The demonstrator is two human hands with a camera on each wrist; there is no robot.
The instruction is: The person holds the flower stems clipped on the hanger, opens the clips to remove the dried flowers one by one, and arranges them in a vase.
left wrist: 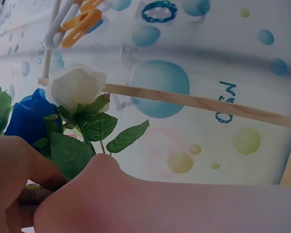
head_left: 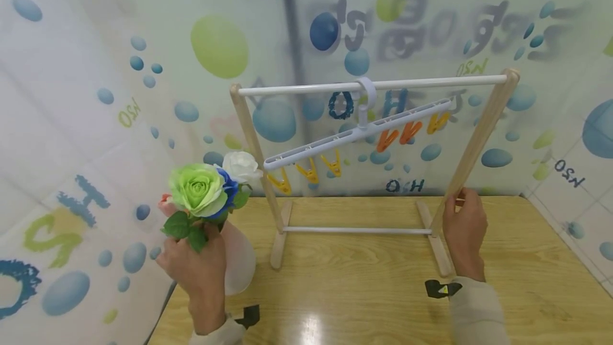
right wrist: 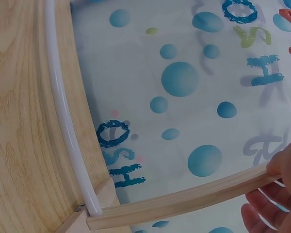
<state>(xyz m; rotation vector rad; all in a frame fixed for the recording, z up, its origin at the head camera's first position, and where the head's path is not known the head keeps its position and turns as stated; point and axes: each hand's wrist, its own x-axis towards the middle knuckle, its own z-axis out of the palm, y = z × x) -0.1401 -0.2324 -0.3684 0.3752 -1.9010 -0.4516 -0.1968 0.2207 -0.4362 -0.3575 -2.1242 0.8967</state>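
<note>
In the head view my left hand (head_left: pixel 196 265) is at the lower left, up against artificial roses: a green one (head_left: pixel 198 189), a white one (head_left: pixel 241 167) and a blue one (left wrist: pixel 31 116). Its fingers curl round the stems just above the mouth of a pale pink-white vase (head_left: pixel 241 260); leaves partly hide the fingertips. At the right, my right hand (head_left: pixel 465 227) grips the right wooden post (right wrist: pixel 199 198) of a small drying rack, low down, between thumb and fingers. A white hanger (head_left: pixel 335 141) hangs tilted from the rack's top rail (head_left: pixel 431 83).
Yellow clothespins (head_left: pixel 332 164) dangle from the hanger's lower left half, with orange clothespins (head_left: pixel 409 133) and another yellow one on the right half. The rack stands on a wood-grain table (head_left: pixel 364 281). A patterned curtain (head_left: pixel 297 31) surrounds the table's back and sides.
</note>
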